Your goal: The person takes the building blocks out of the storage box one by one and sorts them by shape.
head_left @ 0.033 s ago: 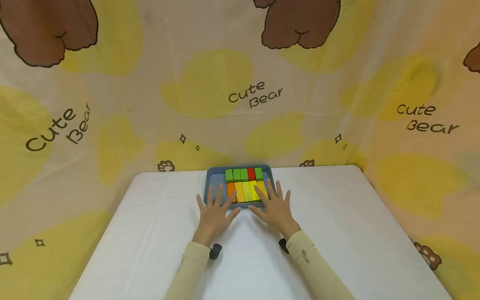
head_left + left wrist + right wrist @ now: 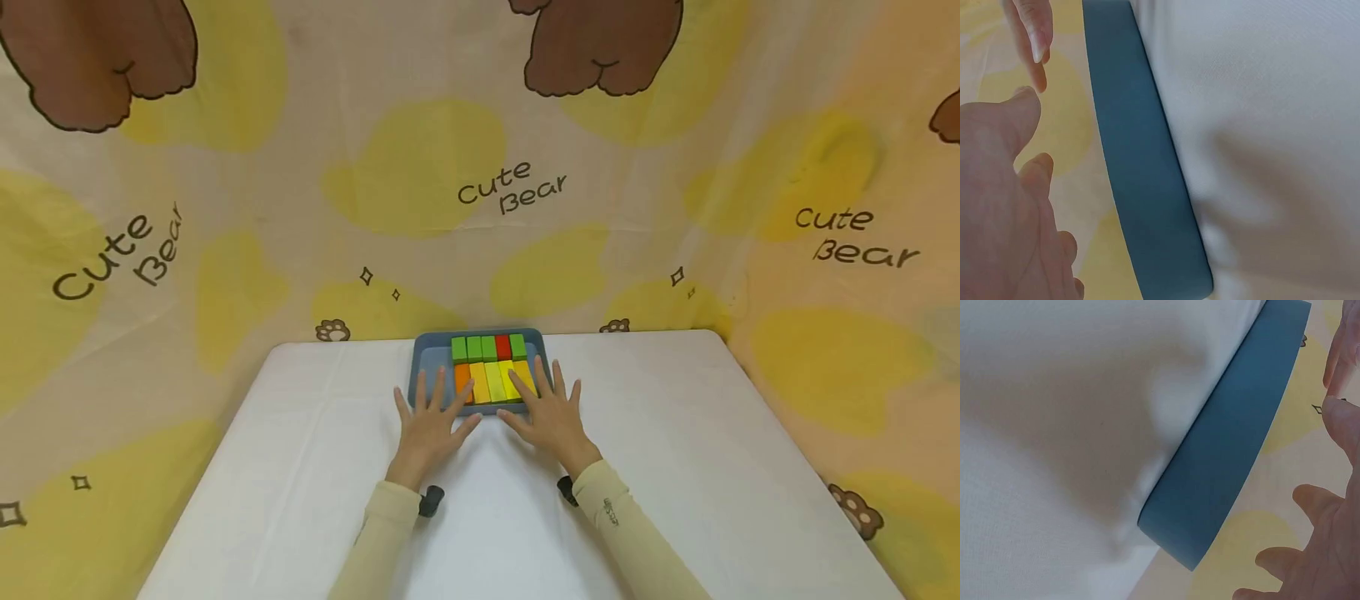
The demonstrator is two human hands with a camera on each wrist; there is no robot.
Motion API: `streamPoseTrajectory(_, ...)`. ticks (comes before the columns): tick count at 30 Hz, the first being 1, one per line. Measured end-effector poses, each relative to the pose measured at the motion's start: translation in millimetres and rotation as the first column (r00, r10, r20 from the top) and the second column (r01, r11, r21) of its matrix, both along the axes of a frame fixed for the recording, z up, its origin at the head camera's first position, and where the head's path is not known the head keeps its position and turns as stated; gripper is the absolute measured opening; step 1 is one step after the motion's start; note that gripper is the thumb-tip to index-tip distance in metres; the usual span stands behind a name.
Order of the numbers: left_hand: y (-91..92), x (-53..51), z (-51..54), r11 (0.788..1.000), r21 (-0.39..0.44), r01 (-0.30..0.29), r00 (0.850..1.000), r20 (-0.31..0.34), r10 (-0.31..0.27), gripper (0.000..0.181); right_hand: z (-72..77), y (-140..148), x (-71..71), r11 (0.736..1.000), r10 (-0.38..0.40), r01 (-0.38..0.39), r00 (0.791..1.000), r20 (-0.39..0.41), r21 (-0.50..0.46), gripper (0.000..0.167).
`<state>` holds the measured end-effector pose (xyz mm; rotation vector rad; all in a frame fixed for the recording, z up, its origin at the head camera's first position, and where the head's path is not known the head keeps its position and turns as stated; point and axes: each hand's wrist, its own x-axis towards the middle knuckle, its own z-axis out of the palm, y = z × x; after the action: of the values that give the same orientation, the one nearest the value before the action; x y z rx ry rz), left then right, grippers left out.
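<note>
A blue-grey tray (image 2: pixel 431 357) lies near the table's far edge. Along its back, several green blocks (image 2: pixel 474 350) stand in a row with one red block (image 2: pixel 503 347) among them. The front row has an orange block (image 2: pixel 462 377) and several yellow blocks (image 2: pixel 492 382). My left hand (image 2: pixel 426 433) spreads its fingers above the tray's front left, holding nothing. Over the front right, the right hand (image 2: pixel 553 423) is likewise spread and holds nothing. Both wrist views show the hands above the tray's outer wall (image 2: pixel 1147 156), apart from it; the blocks are hidden there.
A white cloth covers the table (image 2: pixel 675 467). Behind and beside it hangs a patterned curtain (image 2: pixel 420 167) with bears and lettering. Each wrist carries a small black device (image 2: pixel 431 501). The tray's left end shows bare floor beside the blocks.
</note>
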<state>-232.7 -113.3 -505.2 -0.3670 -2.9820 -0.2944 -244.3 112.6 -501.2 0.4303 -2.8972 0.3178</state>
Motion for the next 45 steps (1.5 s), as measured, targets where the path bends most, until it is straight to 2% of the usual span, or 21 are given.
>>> streamPoseTrajectory(6, 1.7, -4.3, 3.0, 1.000, -0.019, 0.012, 1.000, -0.012, -0.012, 0.067, 0.4, 1.9, -2.8, 1.000, -0.013, 0.013, 1.000, -0.006, -0.007, 0.077)
streamPoseTrajectory(10, -8.1, -2.1, 3.1, 0.999, 0.028, 0.028, 0.999, -0.015, -0.028, 0.067, 1.7, 2.4, -0.6, 1.000, -0.008, 0.008, 1.000, 0.005, -0.010, 0.077)
streamPoseTrajectory(12, -17.1, -0.5, 1.5, 0.998, 0.066, 0.014, 1.000, -0.021, -0.013, 0.065, 3.2, 3.0, 0.1, 1.000, 0.003, -0.003, 1.000, -0.007, -0.031, 0.075)
streamPoseTrajectory(17, -39.7, 1.0, -2.9, 0.989, 0.137, -0.061, 0.997, -0.042, 0.068, 0.057, 8.9, 6.2, -3.2, 0.993, 0.022, -0.032, 0.996, -0.081, -0.116, 0.066)
streamPoseTrajectory(23, -51.9, -2.0, -10.1, 0.984, 0.167, -0.054, 0.994, -0.087, 0.070, 0.047, 13.5, 11.4, -6.5, 0.983, -0.017, -0.004, 0.993, -0.114, -0.184, 0.056)
streamPoseTrajectory(28, -54.4, -3.9, -17.7, 0.983, 0.177, -0.040, 0.991, -0.116, 0.061, 0.037, 12.7, 14.1, -1.0, 0.976, -0.039, 0.022, 0.996, -0.075, -0.218, 0.053)
streamPoseTrajectory(33, -53.4, -6.5, -21.4, 0.982, 0.191, 0.011, 0.987, -0.157, 0.019, 0.029, 12.0, 16.1, 2.5, 0.971, -0.068, 0.058, 0.997, -0.035, -0.232, 0.053)
streamPoseTrajectory(40, -54.8, -12.8, -23.0, 0.982, 0.188, 0.008, 0.990, -0.140, 0.019, 0.018, 9.5, 18.6, 1.5, 0.970, -0.084, 0.084, 0.996, 0.010, -0.226, 0.054)
streamPoseTrajectory(45, -56.1, -14.3, -21.2, 0.977, 0.210, 0.033, 0.992, -0.128, -0.006, 0.015, 7.3, 19.9, 1.9, 0.970, -0.094, 0.102, 0.995, 0.044, -0.219, 0.055)
